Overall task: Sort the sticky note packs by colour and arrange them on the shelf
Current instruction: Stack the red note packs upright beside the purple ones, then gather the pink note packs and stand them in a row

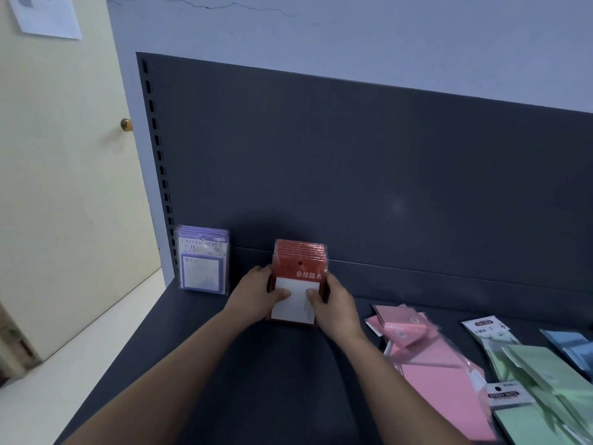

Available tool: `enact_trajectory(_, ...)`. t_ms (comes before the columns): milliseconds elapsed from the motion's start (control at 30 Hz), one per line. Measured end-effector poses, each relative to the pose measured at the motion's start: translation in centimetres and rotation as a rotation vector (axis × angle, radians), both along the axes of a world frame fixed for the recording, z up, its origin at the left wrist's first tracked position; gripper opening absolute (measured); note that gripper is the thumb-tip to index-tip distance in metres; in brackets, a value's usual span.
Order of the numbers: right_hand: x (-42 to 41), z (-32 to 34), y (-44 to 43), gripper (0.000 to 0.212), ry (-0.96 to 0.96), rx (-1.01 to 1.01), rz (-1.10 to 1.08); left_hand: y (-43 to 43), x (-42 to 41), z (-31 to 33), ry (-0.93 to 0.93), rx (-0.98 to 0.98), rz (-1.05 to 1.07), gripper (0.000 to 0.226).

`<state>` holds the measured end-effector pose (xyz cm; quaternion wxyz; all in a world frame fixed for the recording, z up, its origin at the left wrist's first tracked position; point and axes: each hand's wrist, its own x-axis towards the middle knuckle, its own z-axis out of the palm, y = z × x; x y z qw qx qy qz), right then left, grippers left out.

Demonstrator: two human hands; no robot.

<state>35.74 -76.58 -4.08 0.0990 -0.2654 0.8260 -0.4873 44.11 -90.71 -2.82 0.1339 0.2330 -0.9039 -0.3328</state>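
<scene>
Left hand (pixel 256 292) and right hand (pixel 333 303) clamp the upright red packs (pixel 300 277) from either side at the rear of the shelf (pixel 288 380), right of the standing purple packs (pixel 202 260), apparently squaring this colour group; next, likely the loose pink packs (pixel 426 354).

open shelf around the red packs, clutter from 4 o'clock on

the shelf (pixel 282 390) lies bare between the purple packs (pixel 202 263) at 9 o'clock and the red packs (pixel 300 261), both standing against the back panel (pixel 385 171). both forearms cross the bare stretch at 6 o'clock, the left hand (pixel 256 295) and right hand (pixel 337 305) gripping the red packs' sides. at 3 o'clock a bare strip runs along the back panel. at 4 o'clock pink packs (pixel 439 377), then green packs (pixel 545 374) and a blue pack (pixel 574 346), lie scattered and overlapping.
</scene>
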Motion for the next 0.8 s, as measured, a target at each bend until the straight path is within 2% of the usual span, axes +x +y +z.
enact_trajectory(200,0.2,-0.5,0.4,0.061,0.108,0.121,0.04,0.2,0.2,-0.2,-0.079,-0.004,0.0,0.054)
enact_trajectory(467,0.1,-0.2,0.7,0.057,0.142,0.173,0.023,0.0,0.4,-0.2,-0.09,-0.035,0.015,0.058)
enact_trajectory(633,-0.1,1.0,1.4,0.068,0.275,0.266,-0.034,-0.1,0.9,1.5,-0.024,-0.211,0.075,0.088)
enact_trajectory(700,-0.1,1.8,1.9,0.075,0.347,0.33,-0.035,0.1,0.9,2.5,0.043,-0.297,0.073,0.087)
enact_trajectory(800,-0.4,2.8,2.8,0.07,0.465,0.379,-0.037,0.6,0.7,3.9,0.113,-0.455,0.045,0.08)
